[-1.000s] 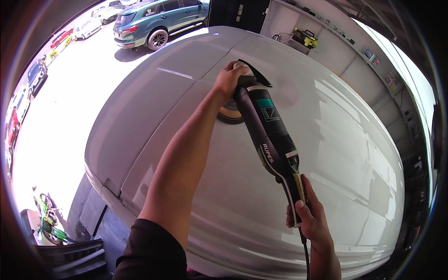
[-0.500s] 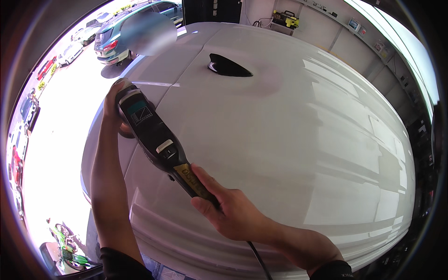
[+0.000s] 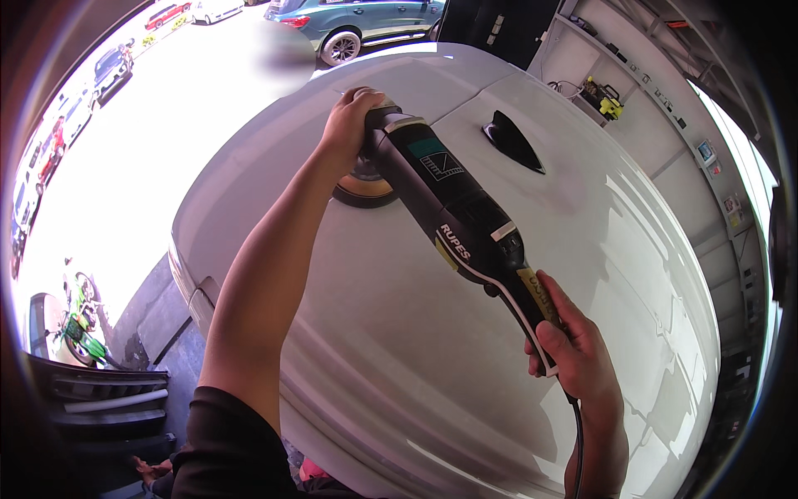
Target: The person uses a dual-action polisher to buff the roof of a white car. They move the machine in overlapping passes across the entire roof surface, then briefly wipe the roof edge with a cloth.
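Note:
Both hands hold a long black polisher [image 3: 455,195] slanting across the white car roof [image 3: 399,316]. My left hand [image 3: 349,125] is wrapped over its head at the far end. My right hand [image 3: 575,353] grips the rear handle, thumb on the near side, next to a strip of yellowish tape. Beneath the head, a round pad [image 3: 366,190] rests on the roof, partly hidden by the polisher and my left wrist. A dark power cord [image 3: 578,441] hangs from the handle beside my right forearm. Right of the polisher's head stands a black shark-fin antenna [image 3: 514,143].
A blue car [image 3: 366,21] is parked outside beyond the roof. At the lower left are a green motorbike [image 3: 83,328] and another person's hand [image 3: 150,471]. Along the right wall runs a shelf with small items; a yellow-and-black machine [image 3: 605,98] sits near the far corner.
The view has turned, so the roof and antenna appear tilted and shifted right. Hands and polisher now sit farther right in the picture, looking larger. Both hands have kept their hold.

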